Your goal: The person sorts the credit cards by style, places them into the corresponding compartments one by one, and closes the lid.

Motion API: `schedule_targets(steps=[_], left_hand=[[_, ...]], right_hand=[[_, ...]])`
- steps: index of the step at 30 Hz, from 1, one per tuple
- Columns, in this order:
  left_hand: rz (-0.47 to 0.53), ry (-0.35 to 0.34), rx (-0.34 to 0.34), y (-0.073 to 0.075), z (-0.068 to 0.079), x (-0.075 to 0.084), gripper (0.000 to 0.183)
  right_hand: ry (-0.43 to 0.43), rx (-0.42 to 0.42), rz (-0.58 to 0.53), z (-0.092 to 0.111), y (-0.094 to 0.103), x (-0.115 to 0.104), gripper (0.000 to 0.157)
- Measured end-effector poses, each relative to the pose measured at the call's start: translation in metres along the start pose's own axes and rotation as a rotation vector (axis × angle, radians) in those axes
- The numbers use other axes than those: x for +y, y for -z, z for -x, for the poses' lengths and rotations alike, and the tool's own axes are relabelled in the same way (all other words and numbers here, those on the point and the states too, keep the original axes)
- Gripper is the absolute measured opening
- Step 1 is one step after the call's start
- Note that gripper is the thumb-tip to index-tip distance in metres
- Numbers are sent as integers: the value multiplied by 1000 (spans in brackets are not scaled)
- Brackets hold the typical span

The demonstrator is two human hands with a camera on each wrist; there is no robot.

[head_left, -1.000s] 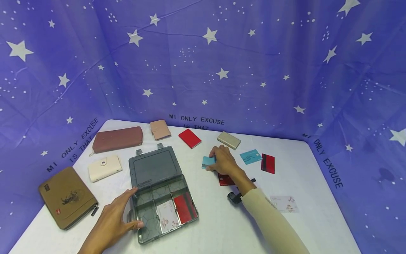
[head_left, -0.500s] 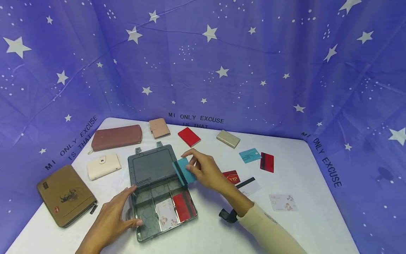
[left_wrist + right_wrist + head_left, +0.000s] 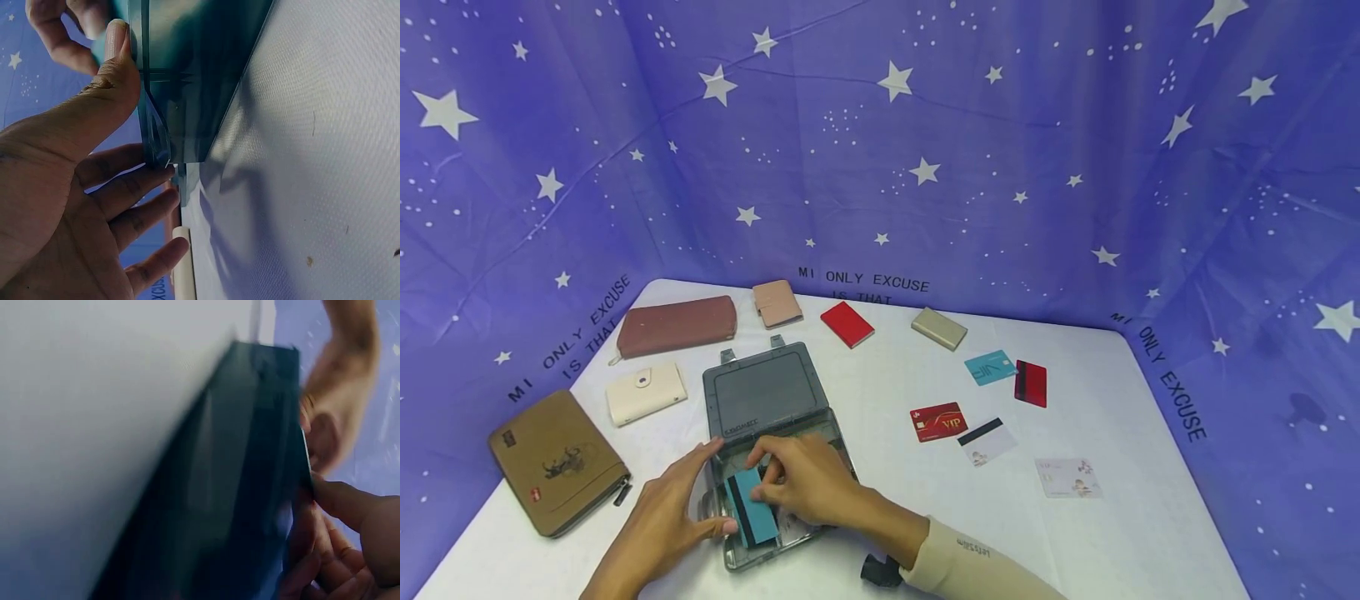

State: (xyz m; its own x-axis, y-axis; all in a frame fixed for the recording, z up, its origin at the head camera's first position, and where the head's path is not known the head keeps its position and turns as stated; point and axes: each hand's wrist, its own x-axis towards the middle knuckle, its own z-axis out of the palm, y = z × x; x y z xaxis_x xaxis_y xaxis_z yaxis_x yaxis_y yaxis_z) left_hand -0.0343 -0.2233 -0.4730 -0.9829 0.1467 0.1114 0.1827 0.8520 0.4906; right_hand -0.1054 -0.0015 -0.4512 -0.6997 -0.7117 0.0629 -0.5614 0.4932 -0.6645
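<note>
A grey see-through plastic box (image 3: 765,385) lies with its lid folded back in the head view. My right hand (image 3: 812,482) pinches a blue card (image 3: 756,512) with a dark stripe, over the front left compartment. The card is slightly tilted; whether it touches the bottom I cannot tell. At the box's left side is my left hand (image 3: 658,521), its thumb on the rim and its fingers spread loosely along the wall (image 3: 197,106) in the left wrist view. Under my right hand, a sliver of a white card (image 3: 793,529) shows in the middle compartment.
Right of the box lie a red VIP card (image 3: 938,422), a white striped card (image 3: 987,442), a pale card (image 3: 1068,478), a blue VIP card (image 3: 989,367) and a red striped card (image 3: 1031,384). Several wallets stand behind and left, including a brown zip case (image 3: 561,462).
My right hand has picked up the blue card beside the red VIP card and carried it left, over the box's front left compartment. My left hand stays at the box.
</note>
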Motion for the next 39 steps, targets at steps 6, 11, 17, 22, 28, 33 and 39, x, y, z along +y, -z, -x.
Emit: schedule_targets(steps=[6, 11, 17, 22, 28, 33, 39], left_hand=[[6, 6, -4, -1, 1, 0, 105], [6, -15, 8, -2, 0, 0, 105], [2, 11, -4, 0, 0, 2, 105], [16, 31, -21, 0, -1, 1, 105], [18, 34, -28, 0, -1, 2, 106], [30, 40, -40, 1, -2, 2, 106], [27, 34, -35, 1, -2, 3, 106]], right_hand=[[103, -27, 398, -1, -21, -8, 23], [143, -99, 480, 2, -24, -9, 22], [142, -16, 225, 5, 1, 7, 25], [76, 120, 58, 16, 40, 40, 26], [-127, 128, 75, 44, 88, 90, 42], [-346, 117, 235, 69, 111, 126, 57], [-416, 86, 320, 81, 118, 144, 52]])
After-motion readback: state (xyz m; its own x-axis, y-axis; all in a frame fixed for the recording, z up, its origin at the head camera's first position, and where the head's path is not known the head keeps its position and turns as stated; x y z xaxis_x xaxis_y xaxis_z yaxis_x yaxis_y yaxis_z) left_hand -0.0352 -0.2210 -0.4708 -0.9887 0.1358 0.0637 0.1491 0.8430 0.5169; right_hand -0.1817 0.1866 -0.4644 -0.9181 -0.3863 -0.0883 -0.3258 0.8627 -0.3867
